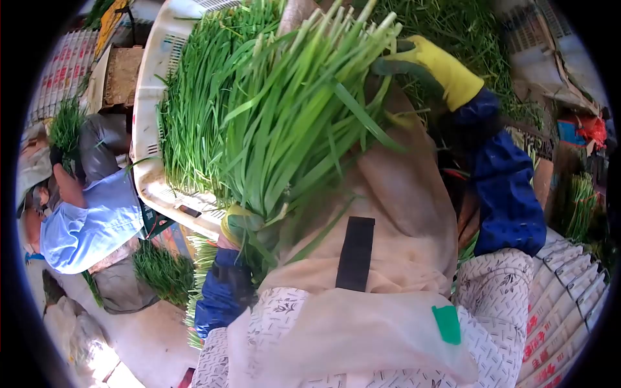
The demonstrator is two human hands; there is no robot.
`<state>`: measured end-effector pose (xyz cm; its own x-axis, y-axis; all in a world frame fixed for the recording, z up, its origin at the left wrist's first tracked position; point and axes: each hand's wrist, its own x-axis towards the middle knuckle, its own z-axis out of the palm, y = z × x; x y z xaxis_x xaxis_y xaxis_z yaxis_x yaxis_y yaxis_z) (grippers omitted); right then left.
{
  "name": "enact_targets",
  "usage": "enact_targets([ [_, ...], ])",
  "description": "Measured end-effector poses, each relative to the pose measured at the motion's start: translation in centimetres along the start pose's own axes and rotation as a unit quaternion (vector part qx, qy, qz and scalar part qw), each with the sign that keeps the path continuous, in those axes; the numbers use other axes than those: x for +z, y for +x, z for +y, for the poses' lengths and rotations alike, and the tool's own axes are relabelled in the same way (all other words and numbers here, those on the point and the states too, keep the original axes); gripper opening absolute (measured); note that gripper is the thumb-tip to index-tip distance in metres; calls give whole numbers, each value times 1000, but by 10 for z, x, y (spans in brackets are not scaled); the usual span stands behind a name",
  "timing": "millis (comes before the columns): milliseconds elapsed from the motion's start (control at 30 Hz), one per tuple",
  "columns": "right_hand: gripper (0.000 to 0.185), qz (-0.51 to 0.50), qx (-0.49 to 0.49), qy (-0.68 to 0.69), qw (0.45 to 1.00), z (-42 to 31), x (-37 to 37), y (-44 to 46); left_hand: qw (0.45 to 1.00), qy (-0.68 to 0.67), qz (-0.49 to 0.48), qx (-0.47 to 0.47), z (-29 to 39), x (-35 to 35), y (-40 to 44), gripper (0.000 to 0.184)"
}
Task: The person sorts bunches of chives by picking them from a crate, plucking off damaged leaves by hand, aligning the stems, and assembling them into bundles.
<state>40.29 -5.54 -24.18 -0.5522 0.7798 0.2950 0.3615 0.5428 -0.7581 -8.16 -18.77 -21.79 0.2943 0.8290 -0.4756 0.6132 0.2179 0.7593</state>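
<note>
Here, a Bunch of Greens (304, 123) Lies Between Left Hand (242, 225) and Right Hand (436, 71)

Long leafy stalks slant over the side of a white basket (146, 123) and above a seated worker's brown apron (407, 194), their pale ends toward the top. The two gloved hands stand well apart: the right curls its fingers beside the stalk ends, the left is partly buried in foliage at the lower, leafy end. From where I stand, I cannot tell how tightly either closes. Packed greens (191, 123) stand close together inside the basket, just beside the bunch.

Handling leaves this long seems to call for a light, broad grip, since a hard pinch would likely bruise the blades. Support at both ends should keep the middle from sagging, and the pale ends, now uneven, would sit best drawn level. A stray blade (365, 116) angles out across the rest and would probably snag unless tucked in.

At left, a co-worker in a light blue shirt (94, 223) bends near another bundle of greens (66, 126).
</note>
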Motion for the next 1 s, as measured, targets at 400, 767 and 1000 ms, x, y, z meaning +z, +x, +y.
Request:
enact_targets([
  [400, 37, 366, 207, 279, 863, 9, -31, -40, 936, -281, -151, -151, 81, 6, 13, 38],
  [767, 56, -32, 250, -278, 927, -118, 8, 32, 944, -273, -131, -133, 105, 6, 8, 52],
  [1000, 20, 165, 422, 292, 842, -119, 25, 16, 969, -161, -187, -30, 103, 4, 3, 64],
])
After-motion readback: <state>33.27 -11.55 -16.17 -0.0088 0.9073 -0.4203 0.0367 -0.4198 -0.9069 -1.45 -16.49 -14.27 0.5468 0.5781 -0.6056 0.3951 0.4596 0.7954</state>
